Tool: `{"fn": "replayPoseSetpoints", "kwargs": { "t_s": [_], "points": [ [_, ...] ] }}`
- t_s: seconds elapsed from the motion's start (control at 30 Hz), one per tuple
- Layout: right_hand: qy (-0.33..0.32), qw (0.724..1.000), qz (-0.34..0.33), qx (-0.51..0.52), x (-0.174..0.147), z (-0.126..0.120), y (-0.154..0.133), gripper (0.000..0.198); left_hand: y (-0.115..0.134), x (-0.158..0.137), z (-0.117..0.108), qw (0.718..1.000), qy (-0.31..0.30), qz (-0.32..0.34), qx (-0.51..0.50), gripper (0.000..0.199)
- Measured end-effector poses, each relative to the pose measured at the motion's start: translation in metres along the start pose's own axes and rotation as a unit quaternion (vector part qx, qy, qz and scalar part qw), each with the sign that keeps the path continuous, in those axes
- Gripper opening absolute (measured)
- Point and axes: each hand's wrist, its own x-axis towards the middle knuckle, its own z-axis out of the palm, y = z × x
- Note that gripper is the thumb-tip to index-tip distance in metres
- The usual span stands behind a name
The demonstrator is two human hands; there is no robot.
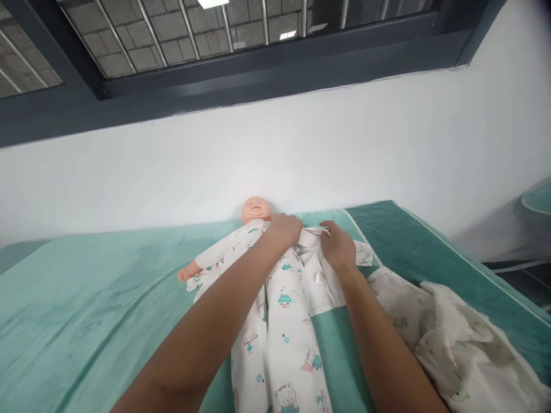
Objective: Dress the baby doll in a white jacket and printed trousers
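Note:
A baby doll [256, 210] lies on its back, head against the wall, wearing white printed baby trousers [284, 321]. Its arm at the left is in a white sleeve [221, 248], the small hand showing. To the right, a white printed baby shirt [321, 281] is spread open with its inner side up. My right hand [338, 246] is closed on the upper edge of this shirt, thumb and finger pinching the cloth. My left hand [285, 228] is curled at the doll's shoulder beside the shirt; its fingertips and what they hold are hidden.
A green sheet [112, 292] covers the bed. A crumpled white printed cloth [456, 344] lies at the right, near my right forearm. Behind the bed stand a white wall [181, 172] and a dark window frame [275, 60] with metal bars.

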Motion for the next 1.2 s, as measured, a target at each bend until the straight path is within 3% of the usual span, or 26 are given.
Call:
{"fn": "replayPoseSetpoints", "kwargs": {
  "t_s": [0.3,0.67,0.83,1.03,1.2],
  "points": [
    [-0.035,0.998,0.017,0.044,0.006,0.007,0.005,0.039,0.028,0.023,0.018,0.991,-0.015,0.132,0.004,0.033],
    [-0.007,0.978,0.012,0.209,0.02,0.018,0.034,0.034,-0.005,0.001,-0.011,0.995,0.046,0.069,0.048,0.027],
    [-0.012,0.958,0.019,0.285,0.022,0.014,0.036,0.034,-0.013,-0.009,-0.013,0.993,0.075,0.067,0.064,0.031],
    [-0.033,0.922,0.035,0.385,0.023,0.008,0.037,0.04,-0.012,-0.009,-0.013,0.992,0.093,0.065,0.059,0.033],
    [-0.001,0.902,0.052,0.429,0.02,0.001,0.035,0.038,-0.001,-0.002,-0.005,0.994,0.077,0.067,0.022,0.032]
  ]
}}
